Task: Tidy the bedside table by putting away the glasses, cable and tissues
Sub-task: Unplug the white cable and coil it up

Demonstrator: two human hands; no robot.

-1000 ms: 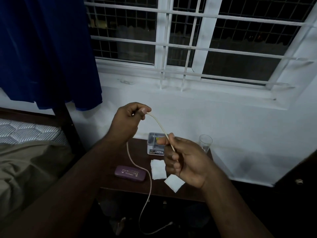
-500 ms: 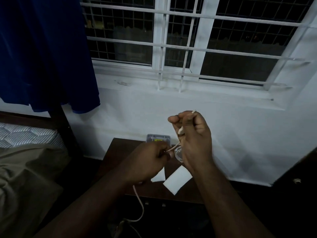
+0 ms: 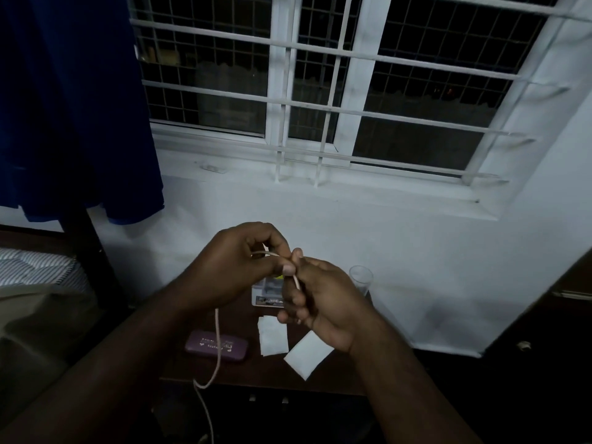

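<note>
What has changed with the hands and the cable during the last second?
The left hand and right hand, apart a second ago, have come together above the table. Both keep their grip on the cable, and less of it hangs below. The glasses case and tissues lie as before.

A single head-worn wide-angle camera is looking forward and down from the person's eye level, sitting close above the two hands [image 3: 282, 283] and facing the dark brown wooden table [image 3: 246, 370], the white wall and the barred white-framed window [image 3: 320, 91], with the frame edges bending outward.
</note>
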